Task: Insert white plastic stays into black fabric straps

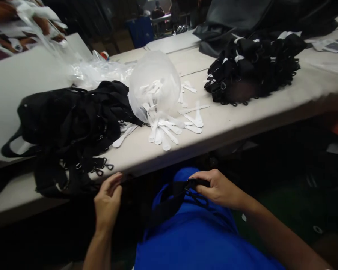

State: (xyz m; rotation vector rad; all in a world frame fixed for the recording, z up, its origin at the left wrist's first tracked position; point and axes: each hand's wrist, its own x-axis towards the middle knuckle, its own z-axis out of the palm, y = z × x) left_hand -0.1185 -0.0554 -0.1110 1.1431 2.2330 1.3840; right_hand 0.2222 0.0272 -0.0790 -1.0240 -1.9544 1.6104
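Over my lap, my right hand is closed on a black webbing strap with a dark buckle or clip at its end. The strap loops down across the blue clothing. Off to the left, just below the table's front edge, my left hand has its fingers slightly bent and the thumb apart, with nothing visible in it. Nearest to that hand is a heap of black straps with metal hooks hanging at the table edge.
White plastic strips with rounded ends and toothed edges spill from a translucent bag on the pale table. Bundled black straps lie at the right, before a large black bag. Clear plastic wrap lies behind.
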